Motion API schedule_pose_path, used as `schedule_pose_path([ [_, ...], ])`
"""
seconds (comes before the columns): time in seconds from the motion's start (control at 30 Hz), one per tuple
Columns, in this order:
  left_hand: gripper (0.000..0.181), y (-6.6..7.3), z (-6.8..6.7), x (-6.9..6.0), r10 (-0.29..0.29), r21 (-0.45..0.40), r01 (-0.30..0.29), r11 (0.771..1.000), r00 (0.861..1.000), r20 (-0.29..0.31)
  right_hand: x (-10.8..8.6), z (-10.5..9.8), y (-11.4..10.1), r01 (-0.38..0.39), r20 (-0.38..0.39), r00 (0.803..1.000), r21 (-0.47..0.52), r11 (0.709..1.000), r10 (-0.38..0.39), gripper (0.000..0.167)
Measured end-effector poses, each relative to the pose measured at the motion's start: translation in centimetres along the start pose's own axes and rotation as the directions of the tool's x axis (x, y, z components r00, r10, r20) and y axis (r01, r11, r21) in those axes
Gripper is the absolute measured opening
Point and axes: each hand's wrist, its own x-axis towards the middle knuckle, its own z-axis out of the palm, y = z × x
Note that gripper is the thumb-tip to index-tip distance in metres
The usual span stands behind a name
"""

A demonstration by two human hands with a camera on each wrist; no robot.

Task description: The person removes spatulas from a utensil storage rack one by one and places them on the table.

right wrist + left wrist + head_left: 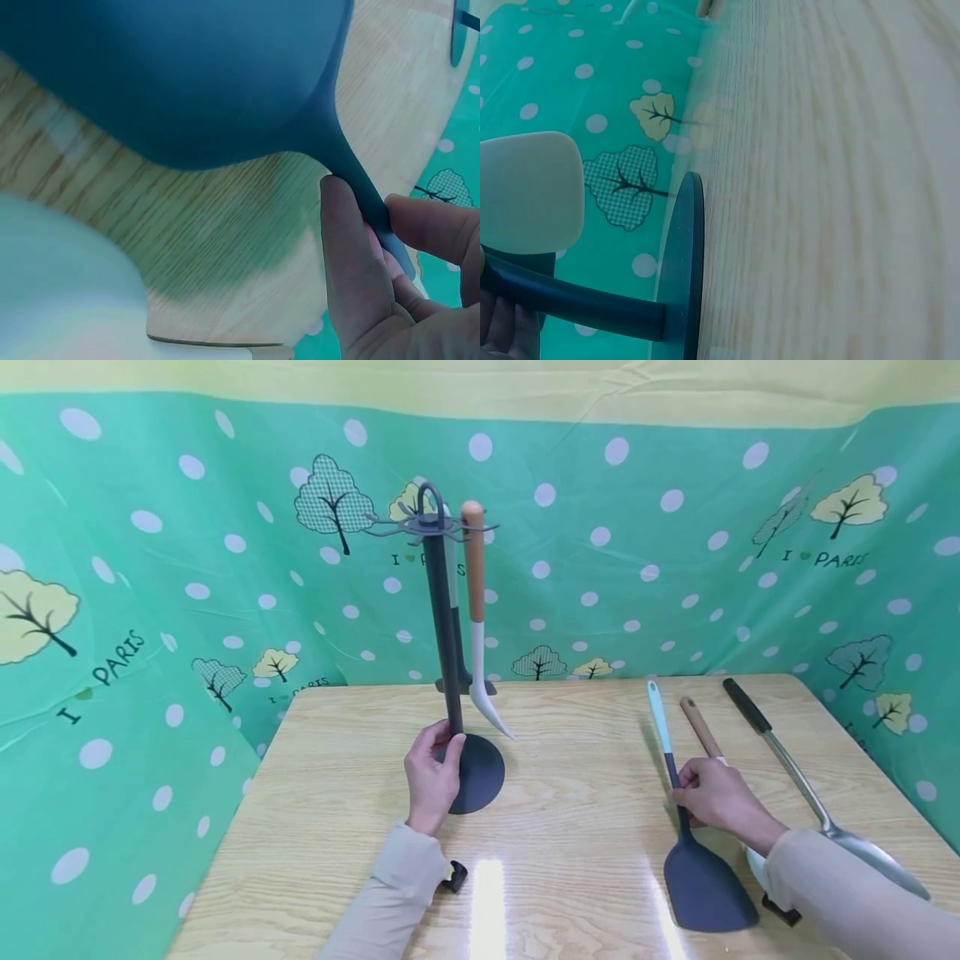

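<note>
My left hand (435, 777) grips the black pole (442, 627) of a utensil stand just above its round base (480, 777). Two utensils hang from the hooks at its top: a white one with a wooden handle (474, 568), and a dark one with a pale handle, partly behind the pole. In the left wrist view, a white utensil head (529, 191) hangs beside the pole. My right hand (716, 793) pinches the dark neck of a spatula (705, 885) with a light blue handle. In the right wrist view, thumb and fingers hold that neck below the broad blade (225, 75).
Right of the spatula lies another utensil with a wooden handle (701, 727), its pale head (67, 277) partly hidden by my right arm. Farther right rests a steel utensil (798, 777) with a black handle. A green dotted cloth (600, 585) hangs behind the wooden table (570, 777).
</note>
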Motion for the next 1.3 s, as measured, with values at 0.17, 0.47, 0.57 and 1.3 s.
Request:
schedule_pose_path([
  [0.17,0.019,0.0,0.0,0.0,-0.007,0.007,0.007,1.000,1.000,0.003,0.3,0.0,0.1,0.001,0.007,1.000,-0.027,1.000,0.000,0.013],
  [0.47,0.019,0.0,-0.2,0.1,-0.004,-0.001,0.004,1.000,1.000,0.004,0.8,-0.1,-0.3,-0.022,0.041,0.999,-0.036,0.999,0.023,0.017],
  [0.57,0.019,-0.1,-0.2,0.1,-0.007,-0.006,0.007,1.000,1.000,0.004,1.0,-0.1,-0.5,-0.018,0.044,0.999,-0.038,0.999,0.019,0.018],
  [1.3,0.019,0.0,0.0,0.0,-0.019,-0.006,0.019,1.000,1.000,-0.001,2.1,0.1,-0.7,-0.070,0.111,0.990,-0.108,0.992,0.082,0.011],
])
